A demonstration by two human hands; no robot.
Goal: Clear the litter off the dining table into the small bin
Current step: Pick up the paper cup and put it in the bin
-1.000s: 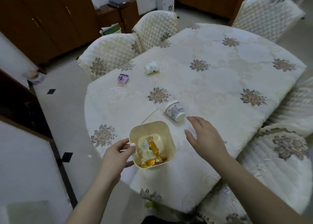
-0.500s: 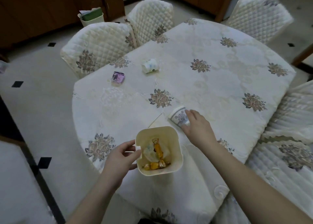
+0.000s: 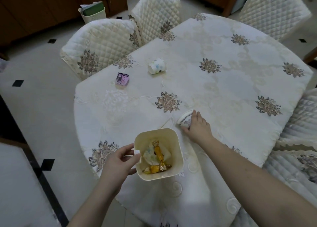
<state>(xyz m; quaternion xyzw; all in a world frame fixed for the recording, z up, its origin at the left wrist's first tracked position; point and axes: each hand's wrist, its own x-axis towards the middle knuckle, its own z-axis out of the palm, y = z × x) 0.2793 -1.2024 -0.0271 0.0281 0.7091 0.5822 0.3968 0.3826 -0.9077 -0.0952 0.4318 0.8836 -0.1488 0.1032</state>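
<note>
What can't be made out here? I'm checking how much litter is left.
- Head view: the right hand covers part of the paper cup.
- Purple packet: print too small to read.
- Small bin: wrappers hide what lies beneath.

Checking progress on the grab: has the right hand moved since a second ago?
Yes. The right hand has gone forward from near the table edge onto the tipped white paper cup beside the brown flower print.

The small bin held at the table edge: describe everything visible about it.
The small bin is cream, smooth like plastic, squarish with rounded corners, open-topped, seen from above. The left hand holds its left wall near a small tab. It sits at the near edge of the table. Inside lie gold-wrapped candies and crumpled pale litter.
</note>
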